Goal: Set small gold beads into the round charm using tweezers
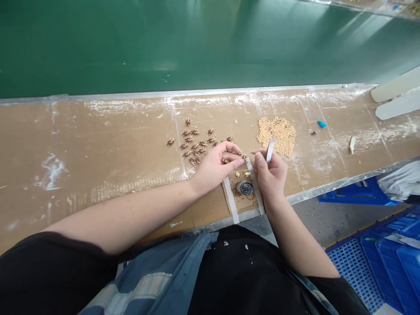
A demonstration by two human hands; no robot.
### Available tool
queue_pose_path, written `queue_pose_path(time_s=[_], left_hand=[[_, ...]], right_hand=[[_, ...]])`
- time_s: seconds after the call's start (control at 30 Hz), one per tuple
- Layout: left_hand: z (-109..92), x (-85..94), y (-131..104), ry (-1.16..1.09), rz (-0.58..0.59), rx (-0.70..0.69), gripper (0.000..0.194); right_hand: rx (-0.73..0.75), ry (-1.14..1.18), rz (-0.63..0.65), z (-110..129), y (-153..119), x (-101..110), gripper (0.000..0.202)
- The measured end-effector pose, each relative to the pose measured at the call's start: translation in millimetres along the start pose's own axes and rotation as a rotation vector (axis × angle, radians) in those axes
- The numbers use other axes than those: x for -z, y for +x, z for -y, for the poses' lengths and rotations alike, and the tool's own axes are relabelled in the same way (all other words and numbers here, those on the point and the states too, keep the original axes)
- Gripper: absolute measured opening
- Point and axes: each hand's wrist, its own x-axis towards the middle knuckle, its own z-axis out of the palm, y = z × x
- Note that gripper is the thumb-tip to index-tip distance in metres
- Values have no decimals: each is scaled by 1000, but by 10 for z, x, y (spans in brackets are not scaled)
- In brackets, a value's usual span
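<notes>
My left hand (pixel 219 162) pinches a small brown-and-gold piece (pixel 243 156) between thumb and fingertips. Facing it, my right hand (pixel 271 175) is closed around a slim tool with a flat pale handle (pixel 270 149); its working tip is too small to make out. Below both hands, a small round pot of dark, shiny paste (pixel 246 188) sits on a brown patch between two white tape strips. Small pale yellow bits (pixel 237 174) lie just above the pot. Left of my left hand, several similar brown-and-gold pieces (pixel 193 148) are scattered on the cardboard-covered bench (pixel 131 144).
A flat heap of small tan pieces (pixel 278 133) lies beyond my right hand. Farther right are a blue cone-shaped bit (pixel 322 124) and a pale sliver (pixel 352 144). A green belt-like surface (pixel 147 48) runs along the back. Blue crates (pixel 390 253) stand below right.
</notes>
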Motion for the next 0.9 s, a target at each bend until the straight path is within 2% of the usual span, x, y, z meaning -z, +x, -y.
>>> queue_pose_path(time_s=[0.17,0.37,0.53,0.6,0.67,0.8,0.9], left_hand=[[32,0,4,52,-7,-8,24],[58,8,-7,141,24,-47,23],[26,4,-38,147,61,-77,18],[10,0,-45,108,55,-35,20],[-1,-3,-46,15,43,-7,22],[-16,-3,-38,-140,23,-93,25],[-40,-3,-29,-198,33,-102,27]], right_hand=[[-29,-59,58,88,-55,17,20],[-87,-76,125,111,-70,20,26],[-151,-126,97,87,24,147,27],[-185,-172,110,58,98,218,27],[-218,-225,179,24,176,272,26],[-269,-340,324,-22,293,294,27],[-296,-409,376,-27,339,269,29]])
